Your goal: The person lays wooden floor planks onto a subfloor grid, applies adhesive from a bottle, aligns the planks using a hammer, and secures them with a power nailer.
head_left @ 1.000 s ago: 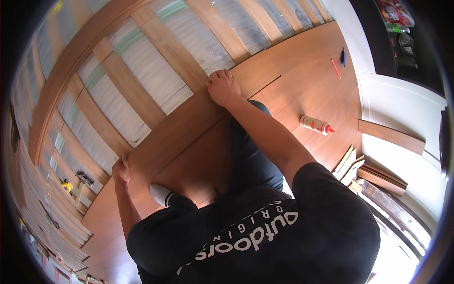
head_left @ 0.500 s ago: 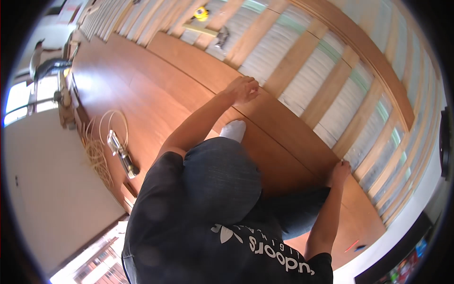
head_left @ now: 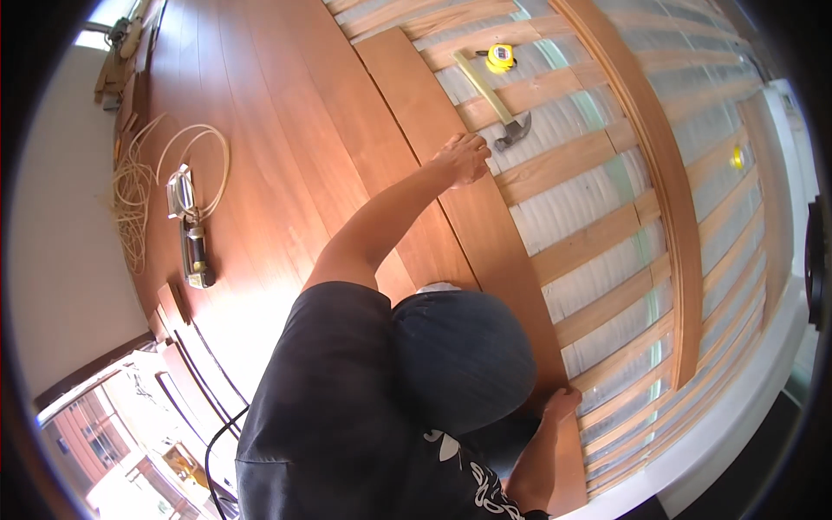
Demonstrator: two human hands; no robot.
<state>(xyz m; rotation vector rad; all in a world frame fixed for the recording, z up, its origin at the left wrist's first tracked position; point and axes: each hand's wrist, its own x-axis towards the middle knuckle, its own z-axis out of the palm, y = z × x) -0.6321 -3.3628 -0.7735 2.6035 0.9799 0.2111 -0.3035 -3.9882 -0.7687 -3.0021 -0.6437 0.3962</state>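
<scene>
A long brown floorboard [head_left: 498, 234] lies along the edge of the laid wooden floor, with a narrow dark gap between them. My left hand [head_left: 464, 161] is closed at the board's outer edge, fingers curled, close to the head of a claw hammer [head_left: 513, 130]. At the near end of the same board, my right hand [head_left: 563, 404] grips the outer edge, its fingertips partly hidden. The hammer rests on the pale sheeting between joists, its light handle pointing away. Just beyond it sits a yellow tape measure [head_left: 500, 58].
Wooden joists [head_left: 568, 165] over pale sheeting run out on the right, crossed by a loose brown plank [head_left: 663, 182]. Left, on the laid floor [head_left: 286, 130], lie a nail gun [head_left: 196, 247] and a coiled hose [head_left: 132, 204]. A second yellow item [head_left: 737, 158] sits far right.
My view has turned, bringing the hammer and tape measure nearer the middle. The person at the far left has left the picture. Both hands stay at the board's outer edge.
</scene>
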